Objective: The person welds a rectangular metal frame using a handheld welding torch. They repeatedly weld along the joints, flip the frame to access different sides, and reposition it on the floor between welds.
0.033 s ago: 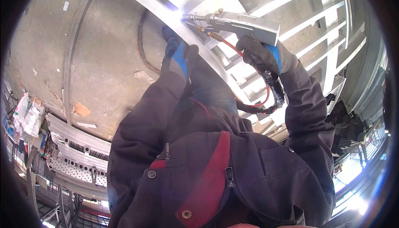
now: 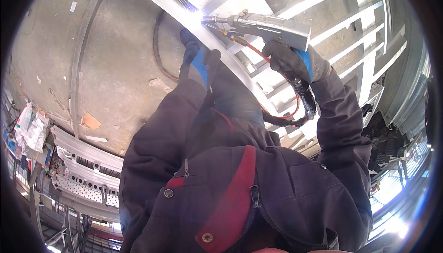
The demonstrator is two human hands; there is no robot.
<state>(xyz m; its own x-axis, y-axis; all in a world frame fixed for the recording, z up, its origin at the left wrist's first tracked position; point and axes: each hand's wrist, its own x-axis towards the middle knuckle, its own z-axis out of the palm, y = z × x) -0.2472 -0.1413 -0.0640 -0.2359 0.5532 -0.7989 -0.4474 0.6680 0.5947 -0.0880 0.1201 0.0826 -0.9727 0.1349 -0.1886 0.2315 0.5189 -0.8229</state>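
My right hand (image 2: 288,61), in a grey and blue work glove, grips a silver welding gun (image 2: 272,29). The gun's nozzle meets a pale metal frame (image 2: 230,57), where a bright white-violet glare hides the contact spot. A red hose (image 2: 256,52) and a thick black cable (image 2: 302,91) run from the gun. My left hand (image 2: 200,66), gloved likewise, rests near my leg on the near side of the frame bar. Its thumb stands out, and nothing shows in it; its other fingers are partly hidden.
More bars of the frame (image 2: 332,36) spread to the right. Across the concrete floor (image 2: 115,54) runs a dark rail (image 2: 80,54), with scraps (image 2: 90,121) lying about. Perforated metal beams (image 2: 87,174) are stacked at lower left, and dark pieces (image 2: 385,135) are piled at right.
The glare at the nozzle is brighter, with sparks spreading a little further to the upper left. My hands and the welding gun hold their places.
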